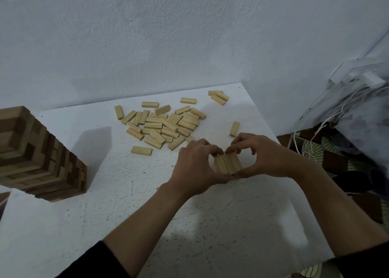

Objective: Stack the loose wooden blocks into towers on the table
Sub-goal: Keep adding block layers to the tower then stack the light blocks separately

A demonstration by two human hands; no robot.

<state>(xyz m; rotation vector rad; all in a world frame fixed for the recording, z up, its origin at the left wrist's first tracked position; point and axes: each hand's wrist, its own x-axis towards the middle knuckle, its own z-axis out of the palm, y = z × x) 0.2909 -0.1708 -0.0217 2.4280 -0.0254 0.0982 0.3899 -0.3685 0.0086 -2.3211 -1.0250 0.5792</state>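
A small group of pale wooden blocks lies side by side on the white table, right of centre. My left hand curls round its left side and my right hand curls round its right side, fingers and thumbs pinching it from both ends. Behind my hands lies a loose pile of several pale blocks. A tall finished tower of darker wooden blocks stands at the left edge of the table.
Single blocks lie apart: one in front of the pile, one to the right, a few at the far right corner. The wall backs the table. A plastic bag and patterned cloth sit past the right edge.
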